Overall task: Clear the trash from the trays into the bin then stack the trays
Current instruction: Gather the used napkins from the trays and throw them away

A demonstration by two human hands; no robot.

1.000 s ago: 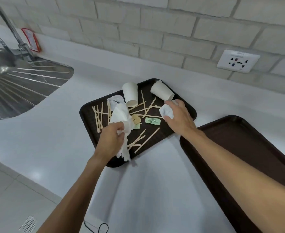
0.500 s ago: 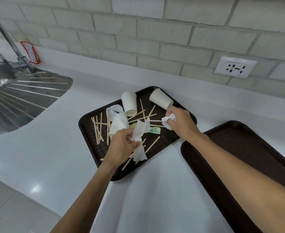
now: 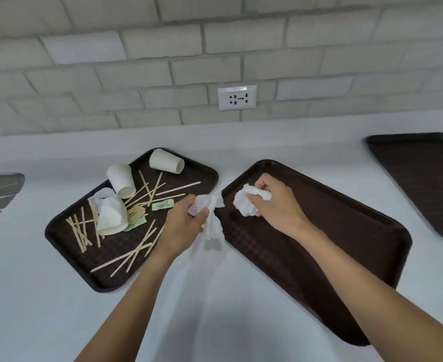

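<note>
Both hands have left the littered tray (image 3: 51,232) and swung right, each carrying off a napkin. The left hand (image 3: 186,223) pinches a limp white napkin (image 3: 206,205) over the gap between the trays. The right hand (image 3: 280,202) grips a crumpled napkin (image 3: 246,202) above the empty middle tray (image 3: 332,231). Two paper cups (image 3: 121,178), wooden sticks (image 3: 178,188), a green packet (image 3: 162,205) and another folded napkin (image 3: 110,218) remain on the first tray. A third tray (image 3: 424,178) lies farther right on the surface. No bin shows; the napkins probably head there next, with several trips left.
</note>
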